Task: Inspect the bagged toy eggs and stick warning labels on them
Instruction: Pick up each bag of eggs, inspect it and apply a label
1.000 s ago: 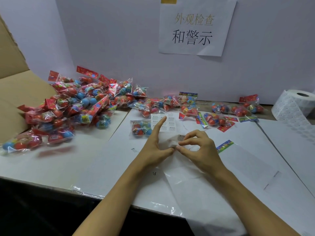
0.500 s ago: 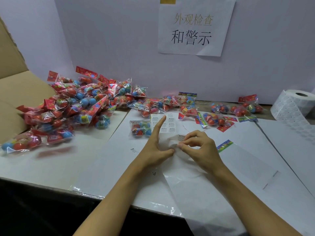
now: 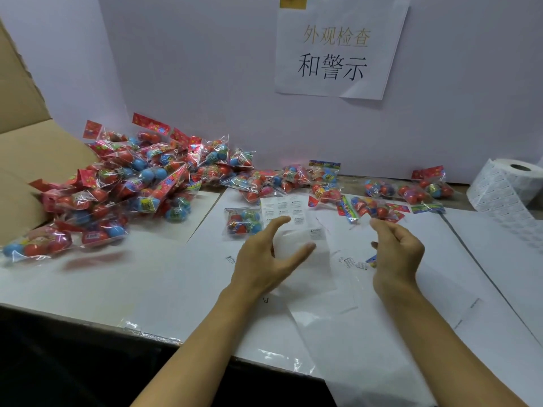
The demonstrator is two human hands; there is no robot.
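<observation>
Progress check: imo we're barely into it. The big pile of bagged eggs (image 3: pixel 132 189) on the left of the bench (image 3: pixel 88 277), spilling out of a cardboard box (image 3: pixel 26 160), looks untouched, and we can't tell from here if any bag has a label yet. One bag (image 3: pixel 243 221) sits just in front of our left hand (image 3: pixel 264 259), right beside the label sheet (image 3: pixel 282 211), w/ a single label (image 3: pixel 316 233) lying loose nearby. Both hands hover apart over the bench: left is spread and relaxed, holding nothing; right hand (image 3: pixel 396 251) has fingers loosely curled, nothing in it afaict. A few more bags (image 3: pixel 379 189) are scattered along the back, plus a full label roll (image 3: pixel 505 186) far right. So basically most of the job is left.
</observation>
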